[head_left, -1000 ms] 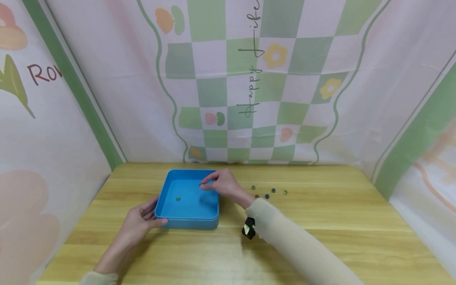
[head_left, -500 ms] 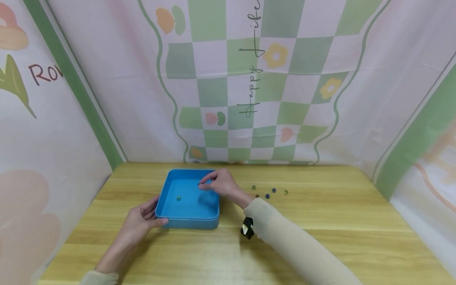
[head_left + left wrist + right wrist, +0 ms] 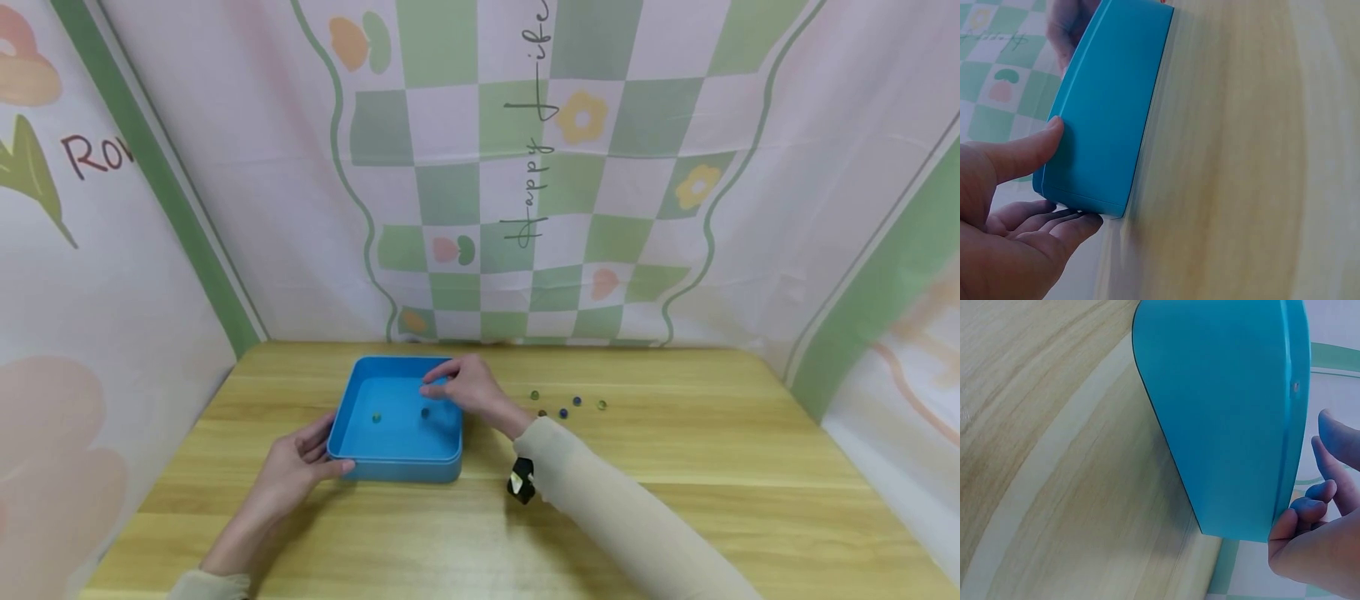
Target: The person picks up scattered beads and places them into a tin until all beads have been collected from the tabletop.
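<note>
Marbles [image 3: 563, 413] — seven, one box [image 3: 401, 472], two hands [image 3: 291, 472]

Left hand [image 3: 288, 468] and right hand [image 3: 472, 387] extend forward, thumbs [image 3: 1030, 152] apart from forefingers [image 3: 442, 369].

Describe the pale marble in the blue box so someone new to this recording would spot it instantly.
On the wooden table, find the open blue box, its near left corner held by the left hand. Left of the middle of its floor is the small yellow-green marble. It looks paler than the dark marble to its right.
</note>
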The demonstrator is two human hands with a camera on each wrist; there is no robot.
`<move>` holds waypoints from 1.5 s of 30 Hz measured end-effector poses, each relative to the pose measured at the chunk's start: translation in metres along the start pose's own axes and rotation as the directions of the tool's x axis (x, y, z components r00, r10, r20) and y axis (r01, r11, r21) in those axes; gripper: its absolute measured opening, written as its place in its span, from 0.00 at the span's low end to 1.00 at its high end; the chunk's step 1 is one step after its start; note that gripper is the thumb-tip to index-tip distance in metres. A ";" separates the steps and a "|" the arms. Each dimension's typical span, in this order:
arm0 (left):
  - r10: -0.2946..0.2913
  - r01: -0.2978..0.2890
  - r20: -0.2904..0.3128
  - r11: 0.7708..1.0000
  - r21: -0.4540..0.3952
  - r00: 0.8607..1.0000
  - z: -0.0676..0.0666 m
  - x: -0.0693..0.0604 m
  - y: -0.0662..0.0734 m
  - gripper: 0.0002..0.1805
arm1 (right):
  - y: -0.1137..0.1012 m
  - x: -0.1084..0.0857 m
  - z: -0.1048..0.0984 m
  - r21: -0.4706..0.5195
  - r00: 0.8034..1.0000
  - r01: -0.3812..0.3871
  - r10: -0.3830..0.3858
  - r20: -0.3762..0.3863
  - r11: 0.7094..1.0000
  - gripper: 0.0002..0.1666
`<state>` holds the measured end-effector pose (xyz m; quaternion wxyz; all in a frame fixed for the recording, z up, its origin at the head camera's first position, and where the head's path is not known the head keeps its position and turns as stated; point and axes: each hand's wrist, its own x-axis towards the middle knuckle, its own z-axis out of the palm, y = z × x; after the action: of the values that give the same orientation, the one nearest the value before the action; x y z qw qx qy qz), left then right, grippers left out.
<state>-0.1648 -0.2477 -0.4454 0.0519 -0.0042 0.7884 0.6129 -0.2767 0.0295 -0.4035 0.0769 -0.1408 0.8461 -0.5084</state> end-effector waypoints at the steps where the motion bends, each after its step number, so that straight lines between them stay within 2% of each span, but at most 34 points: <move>1: -0.001 0.001 0.000 1.000 0.001 1.000 0.000 0.000 0.000 0.48 | 0.000 0.000 0.000 -0.002 1.000 -0.002 0.002 -0.003 1.000 0.06; 11: 0.001 -0.001 0.000 1.000 0.000 1.000 0.000 0.001 0.000 0.48 | -0.001 -0.001 -0.009 0.028 0.999 0.015 -0.014 -0.034 1.000 0.05; 18: -0.015 0.015 -0.009 1.000 0.001 1.000 -0.002 0.001 0.001 0.50 | -0.001 -0.009 -0.029 0.114 0.999 0.021 -0.018 -0.029 0.993 0.07; 22: -0.010 0.010 -0.007 1.000 0.003 1.000 -0.002 0.001 0.000 0.50 | 0.004 -0.012 -0.043 0.150 0.998 0.012 -0.003 -0.061 0.989 0.09; 27: -0.006 0.006 -0.007 1.000 -0.008 1.000 -0.002 0.000 0.000 0.50 | 0.009 -0.020 -0.061 0.150 0.997 -0.024 0.036 -0.075 0.988 0.13; 34: -0.007 0.007 -0.009 1.000 0.004 1.000 -0.002 0.001 0.000 0.50 | 0.019 -0.031 -0.082 0.146 0.997 -0.019 0.031 -0.077 0.989 0.18; 40: -0.012 0.012 -0.011 1.000 0.014 1.000 -0.001 0.001 0.001 0.49 | 0.027 -0.045 -0.097 0.103 0.995 -0.023 0.033 -0.096 0.994 0.19; 45: -0.019 0.020 -0.009 1.000 0.012 1.000 -0.001 0.000 0.001 0.50 | 0.037 -0.053 -0.109 0.115 0.989 -0.029 0.045 -0.139 0.993 0.19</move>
<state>-0.1647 -0.2481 -0.4440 0.0546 -0.0141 0.7924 0.6074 -0.2627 0.1545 -0.3855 0.0340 -0.0841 0.8219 -0.5623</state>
